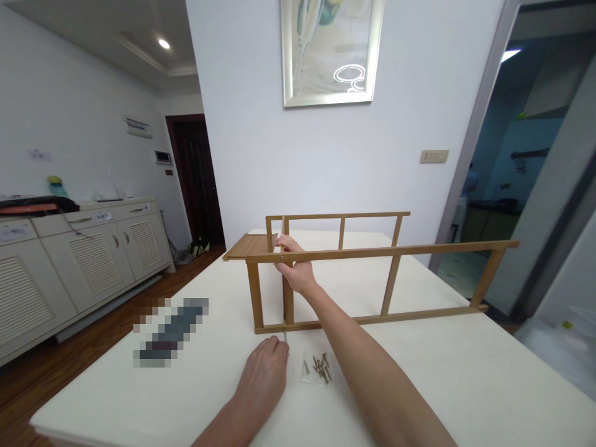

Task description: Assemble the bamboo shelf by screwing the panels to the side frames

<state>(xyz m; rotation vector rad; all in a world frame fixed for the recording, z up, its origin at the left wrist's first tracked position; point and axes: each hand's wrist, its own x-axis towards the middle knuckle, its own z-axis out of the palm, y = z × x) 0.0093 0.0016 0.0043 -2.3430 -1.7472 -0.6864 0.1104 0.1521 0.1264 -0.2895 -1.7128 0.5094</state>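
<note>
A wooden rack frame (344,253) lies on its side on the white table (223,397). My right hand (298,270) reaches inside it, its fingers wrapped round an upright wooden slat panel (289,298) near the left end. My left hand (267,366) is low at the front, closed on a thin metal rod (285,338) that points at the lower rail below that panel. Whether the rod is a screw or a key is too small to tell. Right of my left hand lies a clear plastic bag with several screws (322,367). A slatted wooden panel (251,246) forms the frame's left end.
A blurred-out dark object (174,332) lies on the table's left side. A white cabinet (97,248) stands along the left wall. Behind the table is a wall with a framed picture (328,102). A doorway opens at the right, with plastic bags (559,347) near it.
</note>
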